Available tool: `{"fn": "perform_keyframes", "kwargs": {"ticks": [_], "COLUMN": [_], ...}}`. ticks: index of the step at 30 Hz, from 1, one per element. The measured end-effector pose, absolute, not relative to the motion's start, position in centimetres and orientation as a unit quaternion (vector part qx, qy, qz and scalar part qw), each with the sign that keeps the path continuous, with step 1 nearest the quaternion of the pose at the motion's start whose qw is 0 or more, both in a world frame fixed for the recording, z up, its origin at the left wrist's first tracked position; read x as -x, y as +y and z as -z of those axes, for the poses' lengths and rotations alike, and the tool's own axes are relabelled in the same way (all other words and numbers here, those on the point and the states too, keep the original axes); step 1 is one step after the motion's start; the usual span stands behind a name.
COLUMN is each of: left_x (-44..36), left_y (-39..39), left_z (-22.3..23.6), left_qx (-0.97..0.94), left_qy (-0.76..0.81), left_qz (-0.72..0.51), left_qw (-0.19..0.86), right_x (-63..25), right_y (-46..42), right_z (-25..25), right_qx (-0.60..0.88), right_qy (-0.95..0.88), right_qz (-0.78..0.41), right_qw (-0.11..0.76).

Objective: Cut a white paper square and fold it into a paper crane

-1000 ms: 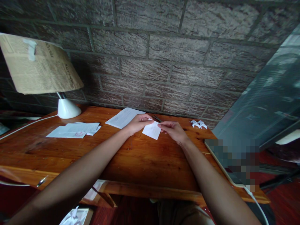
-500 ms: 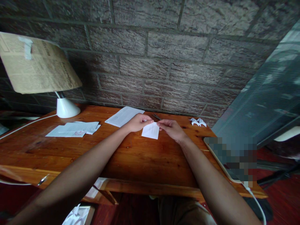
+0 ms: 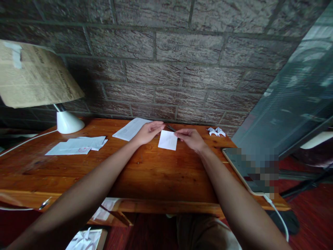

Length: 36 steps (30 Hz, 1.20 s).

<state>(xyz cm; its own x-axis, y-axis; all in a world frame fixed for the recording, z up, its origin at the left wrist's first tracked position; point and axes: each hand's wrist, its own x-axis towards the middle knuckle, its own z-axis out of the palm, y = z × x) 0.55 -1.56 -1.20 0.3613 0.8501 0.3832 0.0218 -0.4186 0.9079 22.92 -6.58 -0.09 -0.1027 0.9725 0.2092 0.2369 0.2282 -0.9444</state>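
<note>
A small white square of paper (image 3: 168, 140) lies flat on the wooden desk (image 3: 156, 173) near its far edge. My left hand (image 3: 147, 132) rests just left of it, its fingers stretched out toward the paper's upper left corner and holding nothing. To the right of the paper, my right hand (image 3: 190, 138) has its fingers curled and pinches the paper's right edge.
A lamp (image 3: 66, 121) with a newspaper shade stands at the far left. Loose sheets (image 3: 75, 146) lie near it, and another sheet (image 3: 130, 128) lies behind my left hand. Folded paper figures (image 3: 216, 131) sit at the far right, a blurred flat device (image 3: 249, 166) at the right edge.
The paper was held up between both hands and now lies flat on the desk. My left hand has let go and spread its fingers. The camera view has shifted slightly.
</note>
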Motion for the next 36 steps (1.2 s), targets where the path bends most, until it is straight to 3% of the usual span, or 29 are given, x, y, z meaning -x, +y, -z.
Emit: {"fn": "perform_keyframes", "kwargs": {"ticks": [4, 8, 19, 24, 30, 36], "left_x": [-1.7, -1.7, -2.7, -2.2, -2.0, -1.9], "left_y": [-2.7, -2.6, -2.9, -2.7, -2.2, -1.9], "left_z": [1.5, 1.5, 1.6, 1.3, 1.9, 2.1], "left_qx": [-0.779, -0.784, -0.754, -0.729, -0.705, -0.684], "left_qy": [0.284, 0.275, 0.283, 0.322, 0.286, 0.276], "left_qz": [-0.376, -0.367, -0.410, -0.464, -0.422, -0.442], "left_qw": [0.413, 0.418, 0.427, 0.387, 0.492, 0.510], "right_x": [-21.7, -21.9, -22.2, -22.1, -22.0, -22.1], "right_y": [-7.0, -7.0, -6.5, -7.0, -7.2, -6.9], "right_z": [0.3, 0.1, 0.6, 0.6, 0.4, 0.6], "right_qx": [0.460, 0.480, 0.459, 0.457, 0.482, 0.489], "right_qy": [-0.657, -0.630, -0.506, -0.592, -0.592, -0.588], "right_qz": [-0.405, -0.415, -0.555, -0.526, -0.490, -0.510], "right_qw": [0.440, 0.448, 0.475, 0.406, 0.420, 0.392]}}
